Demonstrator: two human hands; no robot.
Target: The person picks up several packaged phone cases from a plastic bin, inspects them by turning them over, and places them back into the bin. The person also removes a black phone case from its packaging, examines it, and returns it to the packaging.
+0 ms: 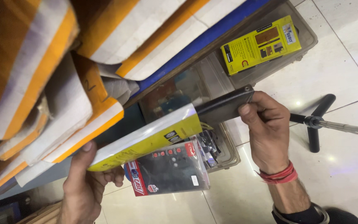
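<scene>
Item: long flat retail package, yellow and white with a dark end, held in both hands.

Left hand [81, 182] grips the yellow end of the package [166, 130], fingers curled under, thumb up its side; right hand [266, 128] pinches the dark end, wrist bent. Below: red-and-black phone-case pack [166, 172] and clear bins [228, 153]; beyond, orange-and-white boxes [63, 54]. Risk: a slack pinch may let the package tip into the bins.
</scene>
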